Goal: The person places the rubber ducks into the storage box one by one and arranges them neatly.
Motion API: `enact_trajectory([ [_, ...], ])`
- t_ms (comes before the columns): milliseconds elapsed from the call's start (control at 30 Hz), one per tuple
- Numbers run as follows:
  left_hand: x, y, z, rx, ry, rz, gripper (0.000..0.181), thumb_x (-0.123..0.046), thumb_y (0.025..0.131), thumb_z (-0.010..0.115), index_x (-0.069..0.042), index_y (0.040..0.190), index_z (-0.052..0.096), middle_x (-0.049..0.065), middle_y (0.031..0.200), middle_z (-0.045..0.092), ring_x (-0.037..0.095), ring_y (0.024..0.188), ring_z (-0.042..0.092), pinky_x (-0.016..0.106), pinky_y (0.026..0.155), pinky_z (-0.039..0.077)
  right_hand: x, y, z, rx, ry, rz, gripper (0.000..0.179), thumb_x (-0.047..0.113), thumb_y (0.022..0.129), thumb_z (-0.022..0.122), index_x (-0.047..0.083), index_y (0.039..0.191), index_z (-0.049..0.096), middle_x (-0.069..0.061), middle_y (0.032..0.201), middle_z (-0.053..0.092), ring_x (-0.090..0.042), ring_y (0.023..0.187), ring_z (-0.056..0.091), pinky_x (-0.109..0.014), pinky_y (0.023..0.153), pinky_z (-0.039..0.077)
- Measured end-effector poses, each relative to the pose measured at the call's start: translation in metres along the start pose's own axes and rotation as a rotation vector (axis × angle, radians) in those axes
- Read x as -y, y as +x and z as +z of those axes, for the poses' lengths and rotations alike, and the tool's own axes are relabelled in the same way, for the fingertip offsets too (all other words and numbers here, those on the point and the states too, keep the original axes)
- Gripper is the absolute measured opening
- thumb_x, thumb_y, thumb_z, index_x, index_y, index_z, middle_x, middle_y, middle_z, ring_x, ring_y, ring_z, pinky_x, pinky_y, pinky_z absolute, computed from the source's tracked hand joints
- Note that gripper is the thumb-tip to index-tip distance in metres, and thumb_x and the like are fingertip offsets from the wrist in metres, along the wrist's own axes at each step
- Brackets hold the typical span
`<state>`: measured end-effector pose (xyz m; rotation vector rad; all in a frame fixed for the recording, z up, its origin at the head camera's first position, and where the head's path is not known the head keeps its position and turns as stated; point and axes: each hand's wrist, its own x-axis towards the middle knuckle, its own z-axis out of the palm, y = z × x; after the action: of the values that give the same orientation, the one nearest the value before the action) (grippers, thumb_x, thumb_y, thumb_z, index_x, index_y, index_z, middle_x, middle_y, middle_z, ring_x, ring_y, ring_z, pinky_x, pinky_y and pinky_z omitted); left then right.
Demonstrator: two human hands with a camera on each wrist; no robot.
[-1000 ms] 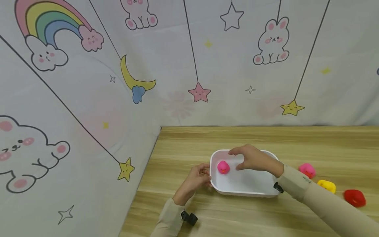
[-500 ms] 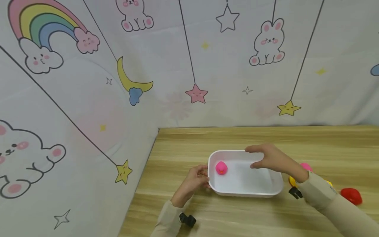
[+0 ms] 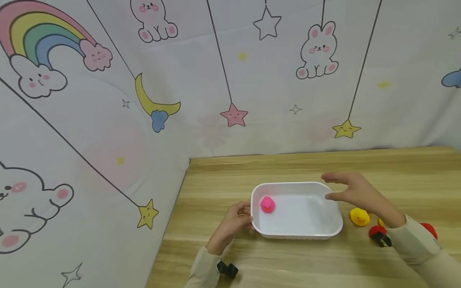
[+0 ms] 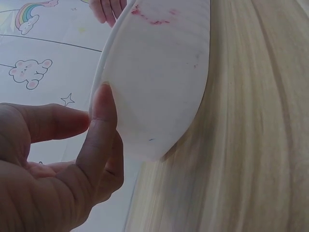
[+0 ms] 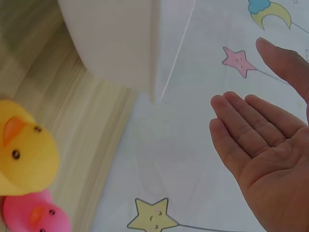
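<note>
A white plastic tub [image 3: 295,232] stands on the table, with a pink rubber duck [image 3: 267,205] inside near its left end. At that end my left hand [image 3: 233,221] grips the tub's edge; in the left wrist view the fingertips [image 4: 104,99] lie against the outer wall and rim. My right hand [image 3: 360,194] hovers by the tub's right back corner, fingers and thumb spread apart, holding nothing. In the right wrist view its palm [image 5: 270,169] is bare. A yellow rubber duck [image 3: 359,217] lies just right of the tub.
More toys lie under and beside the right arm: a red one [image 3: 376,231], another red one [image 3: 429,229] and a pink duck [image 5: 36,212], partly cut off. A white printed cloth [image 3: 281,132] hangs behind the wooden table [image 3: 223,172].
My right hand has moved right, from above the middle of the tub to its right end, with fingers apart. The left hand keeps its hold on the tub. The view has shifted slightly.
</note>
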<state>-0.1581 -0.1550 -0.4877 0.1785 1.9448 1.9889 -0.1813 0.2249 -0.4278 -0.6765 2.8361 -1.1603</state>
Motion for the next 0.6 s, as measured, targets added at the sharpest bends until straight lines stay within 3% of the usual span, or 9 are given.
enact_trajectory([
  [167, 0.0, 0.0, 0.001, 0.004, -0.01, 0.0, 0.052, 0.015, 0.086, 0.054, 0.023, 0.135, 0.04, 0.018, 0.097, 0.054, 0.011, 0.07, 0.061, 0.021, 0.061, 0.059, -0.007, -0.009, -0.01, -0.038, -0.04, 0.028, 0.058, 0.021, 0.086, 0.082, -0.004, 0.134, 0.061, -0.024, 0.126, 0.065, -0.045, 0.117, 0.06, -0.067, 0.095, 0.05],
  [600, 0.001, 0.001, 0.003, -0.005, 0.007, -0.018, 0.05, 0.014, 0.086, 0.054, 0.025, 0.133, 0.039, 0.013, 0.093, 0.054, 0.01, 0.067, 0.06, 0.024, 0.064, 0.061, -0.038, -0.036, -0.037, -0.109, -0.027, 0.115, 0.059, 0.028, 0.089, 0.079, -0.003, 0.135, 0.059, -0.026, 0.129, 0.063, -0.049, 0.119, 0.057, -0.068, 0.095, 0.049],
])
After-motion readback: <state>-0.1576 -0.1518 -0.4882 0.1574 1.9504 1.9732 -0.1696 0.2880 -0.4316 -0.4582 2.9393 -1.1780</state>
